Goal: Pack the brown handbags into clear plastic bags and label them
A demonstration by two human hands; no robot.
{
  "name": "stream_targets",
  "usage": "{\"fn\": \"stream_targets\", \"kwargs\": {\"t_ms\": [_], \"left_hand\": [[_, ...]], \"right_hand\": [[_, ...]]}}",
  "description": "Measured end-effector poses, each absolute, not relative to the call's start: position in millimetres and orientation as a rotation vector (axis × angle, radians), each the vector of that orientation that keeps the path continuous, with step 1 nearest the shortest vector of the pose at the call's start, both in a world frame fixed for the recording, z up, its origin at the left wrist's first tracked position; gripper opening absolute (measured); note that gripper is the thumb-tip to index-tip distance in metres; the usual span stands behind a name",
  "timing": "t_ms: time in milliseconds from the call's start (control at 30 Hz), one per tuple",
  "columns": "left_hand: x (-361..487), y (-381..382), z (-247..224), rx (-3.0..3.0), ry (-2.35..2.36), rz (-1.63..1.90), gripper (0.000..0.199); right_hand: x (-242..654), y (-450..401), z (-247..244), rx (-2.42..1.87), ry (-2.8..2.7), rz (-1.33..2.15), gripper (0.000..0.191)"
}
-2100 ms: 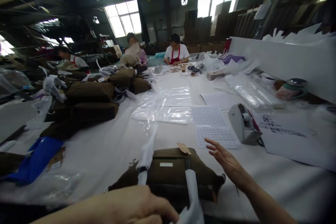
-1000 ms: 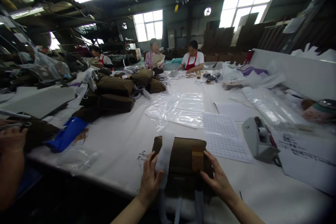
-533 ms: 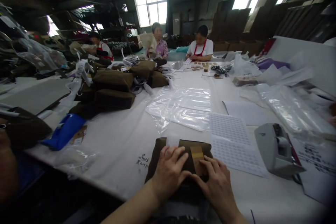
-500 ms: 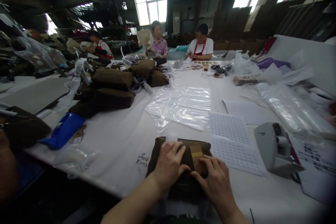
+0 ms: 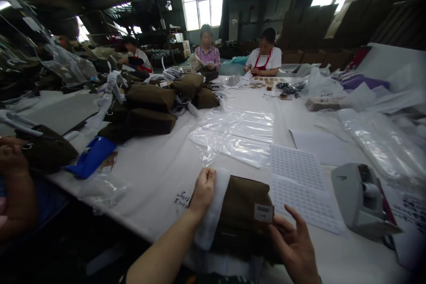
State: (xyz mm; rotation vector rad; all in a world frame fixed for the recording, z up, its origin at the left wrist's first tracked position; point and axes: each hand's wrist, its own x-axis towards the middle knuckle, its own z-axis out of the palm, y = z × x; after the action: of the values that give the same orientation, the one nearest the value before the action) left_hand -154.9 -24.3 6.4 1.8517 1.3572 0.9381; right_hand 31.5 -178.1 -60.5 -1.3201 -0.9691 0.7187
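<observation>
A dark olive-brown bag (image 5: 244, 197) lies at the table's near edge in front of me. Along its left side runs a white foam-wrapped strap (image 5: 218, 208). My left hand (image 5: 203, 188) is closed around the upper left edge of that strap. On the bag's right part a brown tag shows a white barcode label (image 5: 263, 213). At the bag's right edge, beside the tag, is my right hand (image 5: 294, 239), its fingers apart and index finger raised. Its thumb is close to the tag's lower corner; whether it touches the tag I cannot tell.
Clear plastic bags (image 5: 239, 135) lie beyond my bag. To the right are a printed sheet (image 5: 299, 182) and a tape dispenser (image 5: 359, 199). A pile of brown bags (image 5: 149, 106) and a blue pouch (image 5: 91, 157) are left. A co-worker's arm (image 5: 15, 177) is at far left; others sit opposite.
My left hand has moved from the bag's top to the wrapped strap, which now lies along the left side. The tag now shows its barcode label; my right hand has shifted right.
</observation>
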Motion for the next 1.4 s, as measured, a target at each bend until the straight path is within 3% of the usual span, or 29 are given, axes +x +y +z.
{"fn": "stream_targets", "kwargs": {"t_ms": [133,233,400,467,533,733,900,967,1100,1333,1400], "left_hand": [[-157,-33,20,2.337,1.119,0.753,0.009],[-152,-34,17,2.424,1.161,0.577,0.017],[-148,-38,16,2.497,1.172,0.652,0.027],[-149,-41,19,2.588,1.119,0.580,0.024],[-152,-42,21,2.624,1.148,0.500,0.034],[-161,-34,9,2.571,1.286,0.457,0.020],[-146,-18,6,2.551,1.290,0.351,0.055],[-140,-8,5,2.519,1.324,0.267,0.046],[-136,9,3,2.418,1.286,0.231,0.009],[-146,8,4,2.181,1.228,0.512,0.022],[-149,5,7,2.188,1.208,0.537,0.017]], "right_hand": [[33,-173,-65,-1.448,-1.026,0.540,0.034],[39,-163,-69,-1.699,-1.244,0.381,0.023],[42,-159,-72,-1.692,-1.258,0.370,0.024],[39,-160,-71,-1.640,-1.214,0.396,0.023],[37,-162,-69,-1.631,-1.192,0.375,0.023],[37,-162,-71,-1.746,-1.276,0.310,0.026],[35,-161,-74,-1.756,-1.292,0.304,0.030],[35,-160,-74,-1.747,-1.304,0.316,0.030],[37,-159,-74,-1.748,-1.329,0.351,0.029],[34,-156,-73,-1.762,-1.382,0.200,0.030],[33,-154,-73,-1.764,-1.447,0.150,0.030]]}}
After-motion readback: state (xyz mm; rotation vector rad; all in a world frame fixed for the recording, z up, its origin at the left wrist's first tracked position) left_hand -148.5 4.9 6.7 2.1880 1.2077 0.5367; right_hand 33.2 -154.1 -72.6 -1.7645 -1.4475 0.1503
